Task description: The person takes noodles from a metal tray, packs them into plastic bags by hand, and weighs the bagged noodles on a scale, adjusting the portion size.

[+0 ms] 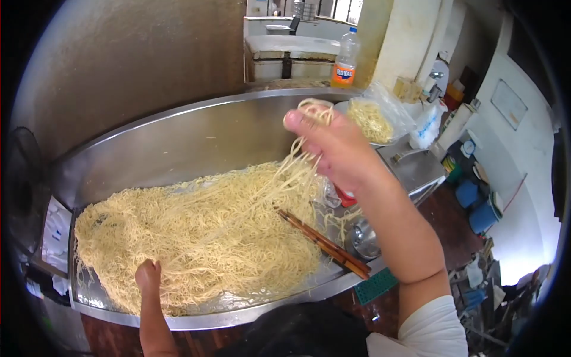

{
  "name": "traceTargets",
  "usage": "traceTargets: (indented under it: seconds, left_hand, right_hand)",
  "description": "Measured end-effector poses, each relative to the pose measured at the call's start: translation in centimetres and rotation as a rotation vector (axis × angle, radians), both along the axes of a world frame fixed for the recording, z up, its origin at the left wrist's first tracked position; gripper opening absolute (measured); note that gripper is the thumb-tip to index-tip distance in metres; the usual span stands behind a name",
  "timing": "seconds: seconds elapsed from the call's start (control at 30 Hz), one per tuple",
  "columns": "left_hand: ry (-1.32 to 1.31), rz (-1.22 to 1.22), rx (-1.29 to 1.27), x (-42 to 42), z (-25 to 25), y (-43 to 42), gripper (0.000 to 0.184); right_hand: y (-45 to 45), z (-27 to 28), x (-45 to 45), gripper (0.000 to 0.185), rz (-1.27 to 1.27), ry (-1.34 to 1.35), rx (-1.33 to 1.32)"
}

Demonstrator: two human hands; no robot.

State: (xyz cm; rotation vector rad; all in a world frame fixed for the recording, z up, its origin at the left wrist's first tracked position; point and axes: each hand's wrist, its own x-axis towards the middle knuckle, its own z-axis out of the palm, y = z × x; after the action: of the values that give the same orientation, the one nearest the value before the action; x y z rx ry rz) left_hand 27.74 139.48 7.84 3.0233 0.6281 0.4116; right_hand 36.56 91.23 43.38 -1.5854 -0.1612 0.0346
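The right grip (pixel 336 143) is clenched around strands of the noodles (pixel 214 232), which loop over its fingers and hang from beneath it. Those strands slope down to the left into the main heap, which spreads below the grip and far off to its left across a long metal tray (pixel 196 137).

The lifting looks partway, I would judge: one bunch is up at the grip, its lower ends joined to the heap, while by far the greater part lies tangled in the tray, with only a strip of bare metal along the near edge.

The right arm comes in from below and to the right of that grip, elbow bent, forearm raised, the thumb pointing left. The left grip (pixel 148 275), well below and left of the right one, is curled at the heap's near side, its forearm rising from the lower edge of the view; it is too small to tell whether any strands are caught in it.

Below the right grip, a pair of wooden sticks (pixel 326 242) slants from the noodles towards the tray's rim (their far tips rest among the strands). A round metal bowl (pixel 364 239) sits just beside them. Right of the grip is a clear bag of noodles (pixel 370 121); above it, farther back, stands a bottle (pixel 344 64).
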Motion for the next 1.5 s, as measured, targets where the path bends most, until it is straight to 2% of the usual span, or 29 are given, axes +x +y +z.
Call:
traceTargets:
  seconds: [0.07,0.13,0.17,0.27,0.3,0.4,0.47,0.6,0.63,0.7,0.8,0.83,0.87,0.93,0.97,1.07,1.2,1.27,1.3,1.4,1.43,1.5]
  left_hand:
    - [0.002,0.046,0.054,-0.3,-1.7,2.0,0.030]
    - [0.059,0.109,-0.091,-0.8,0.4,1.4,0.028]
    - [0.089,0.137,-0.162,-0.6,1.2,1.1,0.028]
    - [-0.146,-0.103,-0.366,1.5,0.9,0.7,0.032]
    - [-0.102,-0.157,-0.496,2.7,2.1,0.1,0.039]
    - [-0.282,-0.170,-0.770,6.0,4.7,-3.8,0.040]
    - [-0.079,-0.239,-0.671,6.1,11.5,-10.0,0.047]
    - [0.118,-0.885,-1.291,5.7,16.6,-19.0,0.070]
    - [0.116,-0.995,-1.477,5.6,16.2,-21.3,0.071]
    - [0.104,-1.143,-1.846,5.2,16.6,-26.7,0.066]
    - [0.164,-0.808,-1.802,5.5,14.6,-27.7,0.034]
    - [0.177,-0.745,-1.789,5.5,14.1,-26.7,0.022]
    - [0.203,-0.820,-1.805,5.4,14.7,-26.2,0.016]
    - [0.121,-0.820,-1.717,5.6,14.5,-25.2,0.019]
    - [0.218,-0.784,-1.732,5.6,15.4,-24.4,0.021]
    - [0.102,-1.036,-1.644,6.4,16.1,-24.3,0.019]
    - [-0.065,-0.826,-1.579,7.0,15.7,-22.2,0.018]
    - [0.048,-0.905,-1.402,6.8,17.8,-20.3,0.020]
    - [0.096,-0.936,-1.308,6.7,18.3,-19.6,0.023]
    - [0.015,-0.804,-1.179,6.5,17.2,-17.7,0.028]
    - [0.021,-0.871,-1.077,6.5,17.8,-17.4,0.028]
    - [-0.081,-0.852,-0.858,12.0,7.6,-9.3,0.019]
  right_hand:
    - [-0.9,1.8,0.0,0.027,0.011,-0.069,0.061]
    - [-2.1,3.0,0.3,0.028,0.019,-0.126,0.097]
    - [-2.0,3.2,0.3,0.030,0.121,-0.175,0.229]
    - [-1.0,3.9,-0.5,0.030,0.106,-0.155,0.009]
    - [-0.6,3.6,-0.7,0.029,0.166,-0.123,0.033]
    - [1.0,2.7,-1.2,0.029,0.265,-0.049,-0.001]
    - [2.1,2.5,-1.9,0.026,0.325,-0.040,-0.017]
    - [4.3,1.7,-3.1,0.024,0.439,-0.076,0.038]
    - [4.7,1.4,-3.3,0.022,0.459,-0.072,0.056]
    - [5.7,-1.0,-1.9,0.019,0.421,-0.295,0.042]
    - [4.1,-2.4,-1.6,0.012,0.238,-0.578,-0.165]
    - [2.8,-2.5,-1.9,0.010,0.175,-0.567,-0.253]
    - [1.4,-2.8,-2.2,0.009,0.112,-0.546,-0.329]
    - [-1.0,-4.9,-2.0,0.013,0.142,-0.396,-0.293]
    - [-1.6,-6.1,-2.0,0.015,0.182,-0.322,-0.258]
    - [-2.1,-9.1,-2.7,0.027,0.261,-0.169,-0.361]
    - [-1.4,-10.4,-5.5,0.033,0.472,-0.227,-0.979]
    - [-0.9,-10.9,-6.1,0.033,0.507,-0.199,-1.249]
    - [-1.2,-11.0,-6.1,0.032,0.513,-0.217,-1.180]
    - [-2.8,-9.6,-5.7,0.032,0.473,-0.207,-0.872]
    - [-3.4,-9.4,-5.4,0.034,0.448,-0.181,-0.831]
    - [-4.5,-9.3,-4.6,0.038,0.435,-0.152,-0.736]
